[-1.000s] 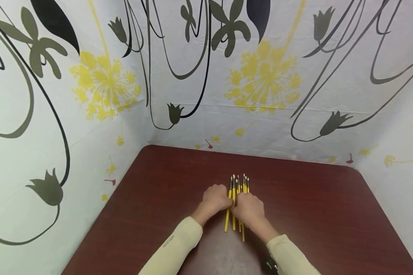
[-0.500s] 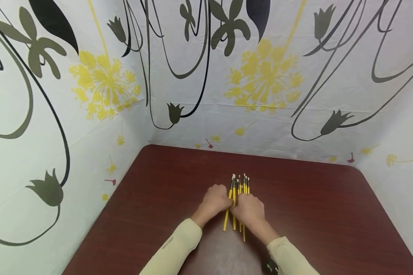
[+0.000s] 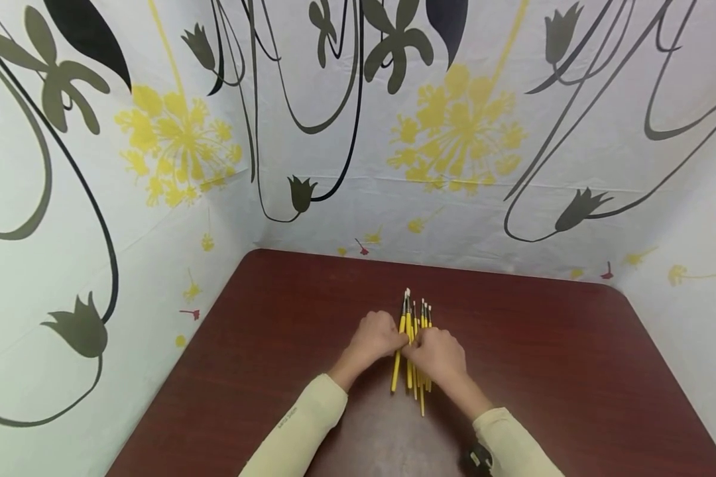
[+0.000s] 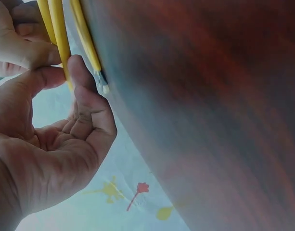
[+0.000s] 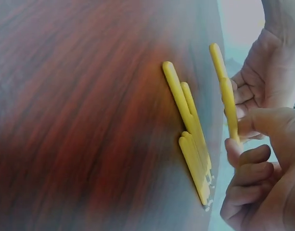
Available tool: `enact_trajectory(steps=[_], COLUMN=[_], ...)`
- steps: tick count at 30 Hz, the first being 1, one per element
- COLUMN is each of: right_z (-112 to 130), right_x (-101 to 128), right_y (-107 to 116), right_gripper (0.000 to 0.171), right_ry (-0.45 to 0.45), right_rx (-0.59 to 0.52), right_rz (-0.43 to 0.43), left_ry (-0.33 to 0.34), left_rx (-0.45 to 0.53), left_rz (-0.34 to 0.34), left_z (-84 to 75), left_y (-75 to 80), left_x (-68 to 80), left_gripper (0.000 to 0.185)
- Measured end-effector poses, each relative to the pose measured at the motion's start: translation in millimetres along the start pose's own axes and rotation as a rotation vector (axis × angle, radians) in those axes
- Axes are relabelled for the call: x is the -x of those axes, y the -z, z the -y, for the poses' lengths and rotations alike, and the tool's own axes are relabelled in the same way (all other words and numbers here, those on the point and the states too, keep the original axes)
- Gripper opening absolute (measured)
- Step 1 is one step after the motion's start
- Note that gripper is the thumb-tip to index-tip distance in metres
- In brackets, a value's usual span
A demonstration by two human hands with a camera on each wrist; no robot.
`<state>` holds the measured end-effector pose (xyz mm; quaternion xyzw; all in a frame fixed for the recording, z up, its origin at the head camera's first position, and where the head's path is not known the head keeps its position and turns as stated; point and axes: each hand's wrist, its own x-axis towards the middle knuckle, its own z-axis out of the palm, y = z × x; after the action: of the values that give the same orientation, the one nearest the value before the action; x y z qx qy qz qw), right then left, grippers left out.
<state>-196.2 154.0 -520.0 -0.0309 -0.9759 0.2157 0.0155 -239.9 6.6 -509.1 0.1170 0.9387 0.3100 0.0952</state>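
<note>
White sheeting [image 3: 465, 199] printed with yellow flower heads and dark tulip stems walls in three sides of a dark red-brown wooden surface [image 3: 573, 371], and we see little else around it.

Going left to right, our left hand [image 3: 374, 336] comes first, near the middle of the surface; its fingers curl and pinch the leftmost yellow brush [image 3: 401, 344] against the thumb. In the left wrist view that hand [image 4: 56, 139] is cupped, palm showing, with the brush shafts [image 4: 60, 38] passing between the two hands. On the left sleeve [image 3: 295, 430] there is a small line of print, too small for us to read.

Next lies the bundle of yellow-handled paintbrushes [image 3: 416, 331]. We count roughly six or seven; they overlap, so the exact number is unclear. Their long axes run from the near edge toward the far edge, with the dark ferrules and pale bristle tips pointing to the far edge.

Our right hand [image 3: 440, 354] rests over the bundle's right part, fingers curled. In the right wrist view this hand [image 5: 262, 163] grips one brush [image 5: 224, 91] raised off the wood, while several others [image 5: 193, 144] lie flat just beside it.
</note>
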Motion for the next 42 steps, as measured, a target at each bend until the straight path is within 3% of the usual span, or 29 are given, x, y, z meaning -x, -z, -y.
enact_trajectory(steps=[9,26,36,42], right_z=[-7,-6,0,5], right_x=[-9,-48,-72,-77], right_y=[5,12,7,2], right_gripper=[0.021,0.031,0.042,0.044], right_ry=[0.005,-0.004,-0.068,-0.117], right_rx=[-0.118,-0.243,-0.273,-0.314], right_rz=[-0.048,-0.013,0.007,0.04], left_ry=[-0.016,0.034,0.057,0.095], left_rx=[0.049,0.129,0.102,0.127], left_rz=[-0.023,-0.074,-0.066,-0.026], left_z=[0.4,11.4,12.7,13.0], left_y=[13.1,28.9,31.2,32.5], left_x=[-12.2,-53.4,-76.6,-84.6], left_gripper=[0.038,0.024,0.026,0.029])
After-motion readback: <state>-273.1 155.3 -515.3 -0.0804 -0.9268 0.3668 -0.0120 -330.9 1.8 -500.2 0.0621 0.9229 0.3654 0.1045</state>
